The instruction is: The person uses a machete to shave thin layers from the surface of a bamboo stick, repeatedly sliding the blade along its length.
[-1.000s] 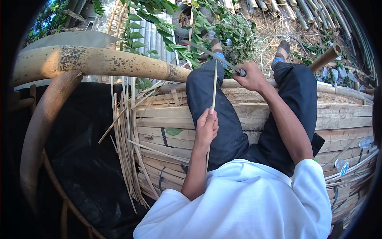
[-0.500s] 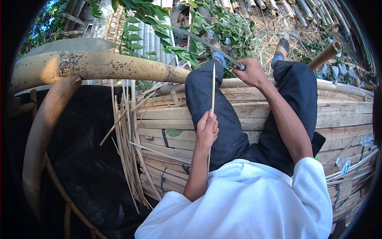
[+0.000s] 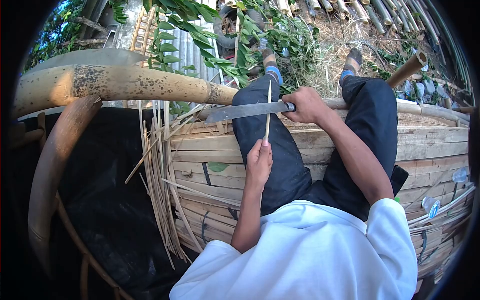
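My left hand (image 3: 259, 162) is closed round a thin pale bamboo strip (image 3: 269, 107), which points away from me over my left thigh, its narrow tip near my knee. In my right hand (image 3: 304, 106) is the handle of a long knife (image 3: 245, 111). The broad grey blade lies crosswise over the strip and the left knee, pointing left. Whether the edge touches the strip cannot be made out. Left of my legs, a bundle of thin strips (image 3: 162, 200) hangs over the edge of the slatted bamboo seat (image 3: 210, 144).
A thick bamboo pole (image 3: 140, 82) crosses at upper left, beside a curved upright pole (image 3: 57, 165) and black sheeting (image 3: 110, 200). Leafy branches (image 3: 295, 45), a tyre (image 3: 227, 30) and cut poles (image 3: 385, 12) lie ahead. Plastic cups (image 3: 430, 205) and a phone (image 3: 398, 179) are at right.
My right hand has come slightly closer and left. The blade has swung from pointing up and away to lying across the strip. My left hand and the strip have hardly moved.
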{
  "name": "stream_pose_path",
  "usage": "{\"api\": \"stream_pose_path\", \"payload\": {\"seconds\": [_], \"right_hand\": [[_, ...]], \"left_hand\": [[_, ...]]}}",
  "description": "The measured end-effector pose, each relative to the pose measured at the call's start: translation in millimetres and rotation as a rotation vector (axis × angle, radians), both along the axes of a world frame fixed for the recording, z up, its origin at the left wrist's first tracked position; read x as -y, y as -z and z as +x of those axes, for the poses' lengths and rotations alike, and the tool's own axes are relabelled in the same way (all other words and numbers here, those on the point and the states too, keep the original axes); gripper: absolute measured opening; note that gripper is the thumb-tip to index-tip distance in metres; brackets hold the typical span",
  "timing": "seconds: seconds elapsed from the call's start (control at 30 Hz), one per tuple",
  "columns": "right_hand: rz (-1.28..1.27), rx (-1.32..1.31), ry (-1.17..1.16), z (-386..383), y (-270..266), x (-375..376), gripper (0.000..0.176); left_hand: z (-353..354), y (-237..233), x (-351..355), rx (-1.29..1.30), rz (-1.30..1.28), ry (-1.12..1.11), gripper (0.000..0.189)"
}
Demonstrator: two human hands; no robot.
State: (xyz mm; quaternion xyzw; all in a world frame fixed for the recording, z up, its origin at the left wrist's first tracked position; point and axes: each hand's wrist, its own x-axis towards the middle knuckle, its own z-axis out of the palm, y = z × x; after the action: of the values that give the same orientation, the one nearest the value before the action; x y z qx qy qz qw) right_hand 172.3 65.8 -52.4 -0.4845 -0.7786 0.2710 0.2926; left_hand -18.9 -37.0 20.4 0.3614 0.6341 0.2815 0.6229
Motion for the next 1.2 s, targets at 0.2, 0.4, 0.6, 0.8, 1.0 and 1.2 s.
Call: {"api": "stream_pose_path", "payload": {"seconds": [0.2, 0.4, 0.6, 0.8, 1.0, 1.2], "right_hand": [[-0.176, 0.106, 0.2, 10, 5, -9, 0.022], [-0.109, 0.079, 0.071, 11, -2, -5, 0.024], [-0.069, 0.178, -0.096, -6, -5, 6, 0.022], [-0.059, 0.172, 0.002, -5, -2, 5, 0.016], [-0.281, 0.206, 0.166, 5, -3, -5, 0.023], [-0.172, 0.138, 0.129, 7, -6, -5, 0.024]], "left_hand": [[-14, 21, 2, -0.083, 0.145, -0.029, 0.032], [-13, 17, -4, -0.114, 0.097, -0.05, 0.034], [-10, 17, -3, -0.128, 0.101, -0.073, 0.03], [-4, 27, 4, -0.328, 0.305, -0.056, 0.03], [-10, 34, 5, -0.386, 0.313, -0.046, 0.033], [-3, 30, 3, -0.363, 0.313, -0.05, 0.03]]}}
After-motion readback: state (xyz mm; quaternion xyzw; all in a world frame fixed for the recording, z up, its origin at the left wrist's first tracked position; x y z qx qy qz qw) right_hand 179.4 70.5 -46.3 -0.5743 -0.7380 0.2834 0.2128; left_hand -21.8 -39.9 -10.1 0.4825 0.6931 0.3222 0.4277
